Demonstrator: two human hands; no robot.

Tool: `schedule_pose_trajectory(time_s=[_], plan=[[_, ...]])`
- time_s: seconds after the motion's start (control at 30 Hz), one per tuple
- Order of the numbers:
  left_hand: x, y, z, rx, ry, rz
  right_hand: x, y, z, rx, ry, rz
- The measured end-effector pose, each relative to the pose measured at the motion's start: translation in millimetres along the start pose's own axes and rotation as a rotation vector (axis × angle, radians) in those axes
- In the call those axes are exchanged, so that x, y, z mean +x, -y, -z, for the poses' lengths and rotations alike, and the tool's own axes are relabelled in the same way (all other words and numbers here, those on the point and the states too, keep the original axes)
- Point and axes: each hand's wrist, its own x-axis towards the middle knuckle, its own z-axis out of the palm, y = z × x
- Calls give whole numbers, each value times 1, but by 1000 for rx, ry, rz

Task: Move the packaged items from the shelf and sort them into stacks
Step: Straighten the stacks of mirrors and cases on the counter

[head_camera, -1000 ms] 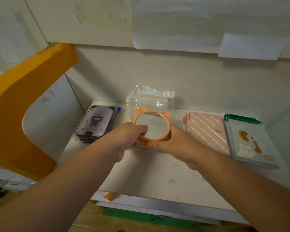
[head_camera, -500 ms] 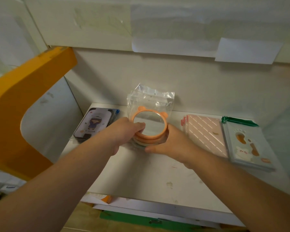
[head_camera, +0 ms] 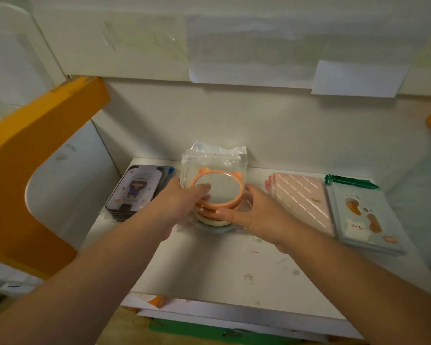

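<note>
Presently, left hand (head_camera: 182, 202) and right hand (head_camera: 253, 215) are gripping the bagged mirror stack (head_camera: 218, 195) from both sides. Lower mirrors are lying largely hidden behind the fingers.

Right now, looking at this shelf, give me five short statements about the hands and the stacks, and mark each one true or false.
1. Both hands hold the stack of round mirrors from either side. True: the left hand and the right hand grip it.
2. The top mirror has a blue rim. False: its rim is orange, with two small ears.
3. The pink striped stack lies to the right of the mirrors. True.
4. The stack with the cartoon figure lies at the far right of the shelf. False: it lies at the left end.
5. The grey stack with paw prints is being lifted. False: it lies flat, and neither hand touches it.
</note>
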Motion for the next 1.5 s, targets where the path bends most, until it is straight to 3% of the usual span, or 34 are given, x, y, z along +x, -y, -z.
schedule_pose_trajectory(time_s=[0.17, 0.5, 0.8, 1.3, 1.5], plan=[[-6, -1, 0, -66, 33, -20, 1, -9, -1, -110, -52, 37], [-3, 8, -4, 97, 16, 33, -2, -24, -11, -338, -130, 157], [9, -1, -3, 109, 50, 78, 29, -32, -15, -280, -240, 195], [16, 1, -1, 96, 119, 110, 17, -25, -2, -270, -135, 156], [18, 3, 0, 111, 90, 79, 9, -22, -5, -299, -192, 197]])
